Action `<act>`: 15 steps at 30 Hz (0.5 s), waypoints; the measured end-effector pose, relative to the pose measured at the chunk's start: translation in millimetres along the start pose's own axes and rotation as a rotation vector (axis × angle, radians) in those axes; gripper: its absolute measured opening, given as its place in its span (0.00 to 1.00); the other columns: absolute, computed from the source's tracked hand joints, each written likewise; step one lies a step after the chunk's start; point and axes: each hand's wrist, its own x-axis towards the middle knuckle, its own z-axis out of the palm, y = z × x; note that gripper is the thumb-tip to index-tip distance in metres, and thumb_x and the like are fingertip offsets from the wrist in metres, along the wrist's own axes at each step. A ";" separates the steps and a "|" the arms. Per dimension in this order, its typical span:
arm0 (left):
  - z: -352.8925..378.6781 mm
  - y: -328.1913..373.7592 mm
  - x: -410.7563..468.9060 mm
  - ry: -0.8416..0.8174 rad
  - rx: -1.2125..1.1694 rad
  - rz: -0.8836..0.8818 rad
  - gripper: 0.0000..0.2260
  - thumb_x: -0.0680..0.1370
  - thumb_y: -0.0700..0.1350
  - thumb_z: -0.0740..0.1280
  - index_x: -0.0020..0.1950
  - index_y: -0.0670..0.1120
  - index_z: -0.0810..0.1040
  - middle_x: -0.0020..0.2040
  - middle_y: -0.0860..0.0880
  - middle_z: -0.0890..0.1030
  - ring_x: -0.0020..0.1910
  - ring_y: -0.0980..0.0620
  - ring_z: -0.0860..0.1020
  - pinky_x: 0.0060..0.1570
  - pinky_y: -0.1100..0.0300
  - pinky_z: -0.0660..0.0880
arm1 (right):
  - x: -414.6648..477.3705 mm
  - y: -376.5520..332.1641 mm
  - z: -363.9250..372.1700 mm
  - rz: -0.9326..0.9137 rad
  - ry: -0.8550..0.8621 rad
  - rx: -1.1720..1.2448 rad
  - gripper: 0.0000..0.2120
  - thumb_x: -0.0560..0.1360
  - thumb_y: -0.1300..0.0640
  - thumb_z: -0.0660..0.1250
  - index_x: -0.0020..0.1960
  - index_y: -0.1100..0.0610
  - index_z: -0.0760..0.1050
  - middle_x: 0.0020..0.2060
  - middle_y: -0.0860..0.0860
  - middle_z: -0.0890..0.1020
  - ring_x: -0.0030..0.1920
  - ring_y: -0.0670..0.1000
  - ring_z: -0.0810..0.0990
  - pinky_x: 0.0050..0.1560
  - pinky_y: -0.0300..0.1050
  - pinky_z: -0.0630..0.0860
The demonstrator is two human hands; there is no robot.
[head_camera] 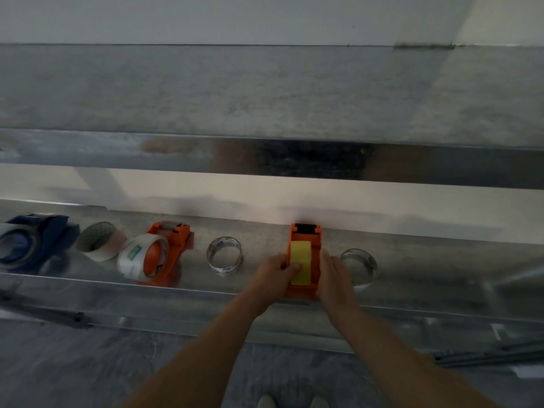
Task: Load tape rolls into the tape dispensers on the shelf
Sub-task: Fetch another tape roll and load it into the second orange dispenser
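On the shelf, the left hand and right hand clasp the orange dispenser, left thumb pressing its yellow roll down; the blue dispenser and second orange dispenser look loaded, while loose rolls remain.

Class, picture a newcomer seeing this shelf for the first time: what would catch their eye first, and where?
The orange dispenser with its yellow tape roll stands out at the middle of the shelf, held between the left hand and right hand. Left of it lies a second orange dispenser carrying a clear roll, and a blue dispenser sits far left.
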 end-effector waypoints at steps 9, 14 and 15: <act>-25.0 21.7 -10.6 0.027 -0.613 -0.114 0.16 0.78 0.40 0.58 0.61 0.36 0.77 0.53 0.36 0.81 0.50 0.39 0.79 0.54 0.41 0.77 | 2.0 -24.1 1.0 0.371 -0.201 0.643 0.20 0.76 0.42 0.61 0.57 0.55 0.80 0.51 0.56 0.84 0.49 0.57 0.80 0.44 0.49 0.77; -32.3 38.0 -17.8 0.028 -0.813 -0.109 0.18 0.75 0.41 0.52 0.38 0.38 0.80 0.33 0.40 0.79 0.38 0.39 0.79 0.48 0.47 0.73 | -2.3 -25.7 -5.6 0.237 -0.567 0.887 0.23 0.67 0.53 0.69 0.59 0.61 0.78 0.58 0.64 0.79 0.63 0.68 0.76 0.66 0.69 0.68; -33.9 38.0 -19.1 0.050 -0.850 -0.110 0.18 0.73 0.42 0.53 0.31 0.39 0.78 0.29 0.41 0.75 0.34 0.40 0.79 0.46 0.49 0.72 | -2.7 -25.1 -7.3 0.230 -0.636 0.908 0.27 0.65 0.53 0.73 0.61 0.62 0.77 0.61 0.66 0.77 0.65 0.70 0.73 0.66 0.72 0.66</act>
